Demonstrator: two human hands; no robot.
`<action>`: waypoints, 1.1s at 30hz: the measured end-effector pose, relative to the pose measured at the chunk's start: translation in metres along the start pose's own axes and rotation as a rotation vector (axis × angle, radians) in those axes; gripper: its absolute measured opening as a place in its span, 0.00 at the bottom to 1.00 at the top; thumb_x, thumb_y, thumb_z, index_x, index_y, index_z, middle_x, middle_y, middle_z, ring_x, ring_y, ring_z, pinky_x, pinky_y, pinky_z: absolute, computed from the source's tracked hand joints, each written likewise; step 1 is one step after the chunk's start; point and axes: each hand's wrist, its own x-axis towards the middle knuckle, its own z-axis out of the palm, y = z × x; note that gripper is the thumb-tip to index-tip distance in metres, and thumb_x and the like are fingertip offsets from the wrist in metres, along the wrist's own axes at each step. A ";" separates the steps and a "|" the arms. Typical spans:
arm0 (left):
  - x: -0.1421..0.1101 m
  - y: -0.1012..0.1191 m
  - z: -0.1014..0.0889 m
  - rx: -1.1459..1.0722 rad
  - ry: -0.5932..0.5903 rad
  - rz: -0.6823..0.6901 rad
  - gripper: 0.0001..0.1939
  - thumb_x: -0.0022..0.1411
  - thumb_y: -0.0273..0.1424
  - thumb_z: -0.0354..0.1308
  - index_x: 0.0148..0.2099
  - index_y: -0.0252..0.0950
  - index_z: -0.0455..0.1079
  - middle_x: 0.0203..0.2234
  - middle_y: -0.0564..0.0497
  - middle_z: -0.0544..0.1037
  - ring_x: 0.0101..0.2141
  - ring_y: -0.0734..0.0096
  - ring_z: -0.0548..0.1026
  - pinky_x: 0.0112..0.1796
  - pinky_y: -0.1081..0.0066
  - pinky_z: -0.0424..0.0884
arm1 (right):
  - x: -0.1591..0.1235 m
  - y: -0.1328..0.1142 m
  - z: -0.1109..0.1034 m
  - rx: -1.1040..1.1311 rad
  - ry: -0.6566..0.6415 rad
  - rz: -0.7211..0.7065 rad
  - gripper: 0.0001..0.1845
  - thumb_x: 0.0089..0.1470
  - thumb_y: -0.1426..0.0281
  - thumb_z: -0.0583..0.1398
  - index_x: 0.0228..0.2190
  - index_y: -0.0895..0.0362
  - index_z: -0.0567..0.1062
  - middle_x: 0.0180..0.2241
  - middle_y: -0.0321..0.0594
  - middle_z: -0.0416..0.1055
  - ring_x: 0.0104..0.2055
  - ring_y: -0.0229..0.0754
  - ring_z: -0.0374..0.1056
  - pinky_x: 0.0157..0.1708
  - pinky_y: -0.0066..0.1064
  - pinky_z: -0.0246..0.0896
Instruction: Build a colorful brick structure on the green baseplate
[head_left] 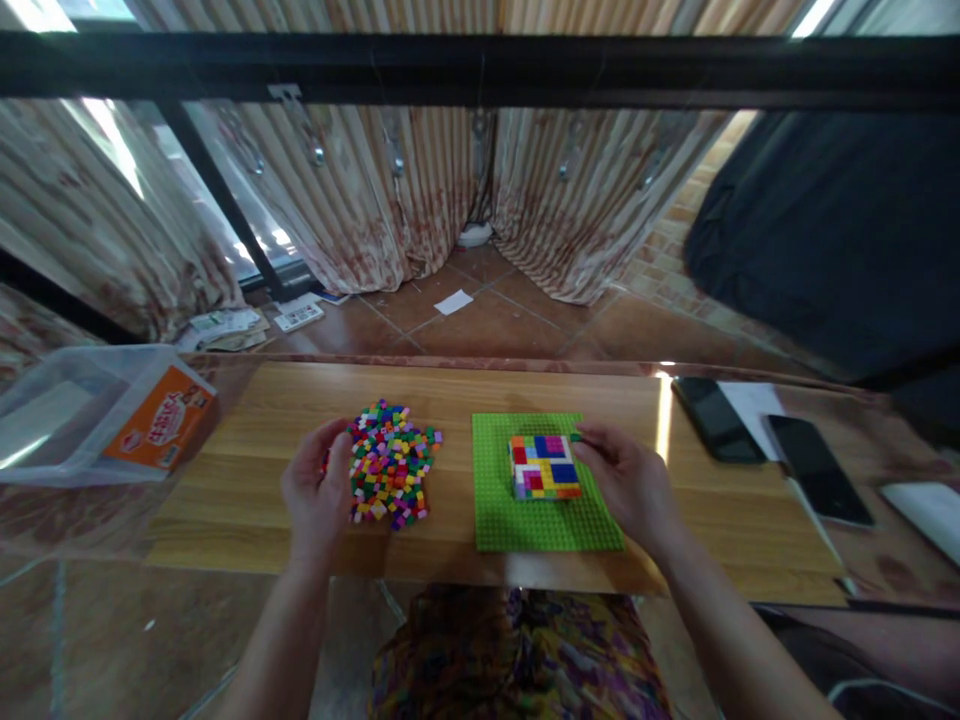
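My left hand [321, 490] is at the left edge of a loose pile of small coloured toy bricks [390, 465]. Its fingers are loosely curled, with the thumb apart from them; a bit of red shows in the gap. My right hand [630, 485] pinches a small dark green brick [576, 437] between thumb and fingers. That brick is at the upper right corner of a multicoloured brick block [546, 468]; whether it touches the block I cannot tell. The block sits on a green studded baseplate [499, 525].
Bricks and baseplate lie on a wooden tabletop [247, 460]. A clear plastic box [67, 400] with an orange label stands at the left. Two dark phones [718, 420] and white paper [752, 408] lie at the right. Behind are curtains [427, 200] and a dark rail [480, 70].
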 end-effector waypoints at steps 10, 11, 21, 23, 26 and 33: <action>-0.064 0.049 0.101 -0.022 -0.528 0.060 0.13 0.62 0.33 0.55 0.49 0.40 0.71 0.43 0.47 0.78 0.43 0.64 0.76 0.46 0.63 0.73 | 0.017 -0.012 0.012 -0.149 -0.128 -0.126 0.15 0.59 0.66 0.54 0.43 0.53 0.78 0.42 0.41 0.78 0.43 0.44 0.74 0.45 0.39 0.68; -0.064 0.050 0.107 -0.021 -0.543 0.053 0.14 0.62 0.32 0.55 0.50 0.39 0.71 0.42 0.47 0.78 0.43 0.64 0.76 0.46 0.62 0.73 | 0.019 -0.011 0.012 -0.155 -0.129 -0.138 0.15 0.59 0.66 0.54 0.43 0.53 0.78 0.43 0.41 0.78 0.43 0.44 0.74 0.46 0.39 0.67; -0.061 0.053 0.132 -0.047 -0.645 0.004 0.14 0.62 0.29 0.54 0.49 0.40 0.72 0.45 0.47 0.79 0.45 0.63 0.76 0.49 0.60 0.73 | 0.036 -0.006 0.013 -0.152 -0.166 -0.207 0.12 0.57 0.66 0.56 0.38 0.50 0.80 0.38 0.37 0.78 0.40 0.43 0.73 0.44 0.39 0.67; -0.060 0.053 0.133 -0.060 -0.656 -0.009 0.13 0.62 0.28 0.53 0.48 0.39 0.73 0.45 0.47 0.79 0.45 0.63 0.77 0.50 0.60 0.72 | 0.038 -0.011 0.016 -0.160 -0.196 -0.242 0.12 0.57 0.66 0.57 0.37 0.50 0.80 0.37 0.38 0.78 0.40 0.43 0.72 0.43 0.38 0.67; -0.059 0.054 0.132 -0.073 -0.669 -0.023 0.13 0.62 0.27 0.52 0.47 0.37 0.73 0.44 0.47 0.79 0.45 0.63 0.77 0.50 0.60 0.72 | 0.040 -0.018 0.024 -0.165 -0.265 -0.291 0.11 0.57 0.68 0.57 0.37 0.51 0.80 0.35 0.39 0.78 0.40 0.43 0.71 0.43 0.37 0.66; -0.059 0.054 0.133 -0.093 -0.658 -0.038 0.13 0.61 0.26 0.53 0.46 0.38 0.73 0.41 0.48 0.80 0.43 0.64 0.77 0.48 0.62 0.73 | 0.040 -0.020 0.037 -0.201 -0.349 -0.321 0.12 0.58 0.70 0.56 0.36 0.52 0.80 0.34 0.39 0.77 0.41 0.43 0.69 0.43 0.36 0.64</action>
